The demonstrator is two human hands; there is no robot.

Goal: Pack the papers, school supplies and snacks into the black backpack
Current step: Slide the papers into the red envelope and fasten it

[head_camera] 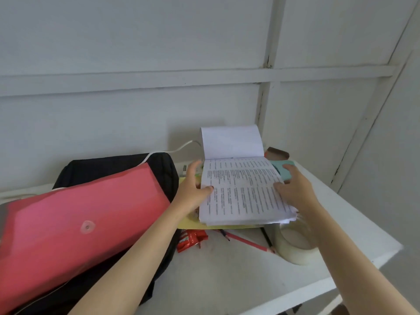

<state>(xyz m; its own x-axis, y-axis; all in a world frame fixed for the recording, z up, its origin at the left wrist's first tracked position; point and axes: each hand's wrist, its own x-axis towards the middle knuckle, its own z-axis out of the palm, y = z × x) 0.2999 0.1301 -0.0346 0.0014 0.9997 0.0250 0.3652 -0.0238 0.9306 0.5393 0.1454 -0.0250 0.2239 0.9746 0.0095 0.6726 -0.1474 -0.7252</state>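
both hands are on a thick stack of printed papers [241,192] at the far side of the white desk [227,280]. the left hand [193,189] grips the stack's left edge, thumb lying on the top printed page and fingers curled round the side. the right hand [295,187] holds the right edge the same way, thumb on the page and fingers bent over the side. the top sheet of the stack stands folded upward, blank side showing, against the pale wall.

the papers rest on a yellow folder [188,221] that sticks out at the near and left sides. just behind the right hand lies a teal pad [283,169], and beyond it a brown box [278,153], only partly in view.

the black backpack [163,169] lies to the left of the papers, touching the left forearm. a large red envelope folder [86,212] with a round snap button lies across it and hides most of it. a white cable [177,148] runs along the wall behind the backpack's top.

near the front edge of the yellow folder, a red snack wrapper [191,239] lies on the desk beside the backpack. a red pencil [247,242] lies slantwise to its right, its tip reaching a roll of clear tape [295,246] that sits under the right forearm near the desk's corner. a darker pencil [225,235] pokes out from under the folder beside it.
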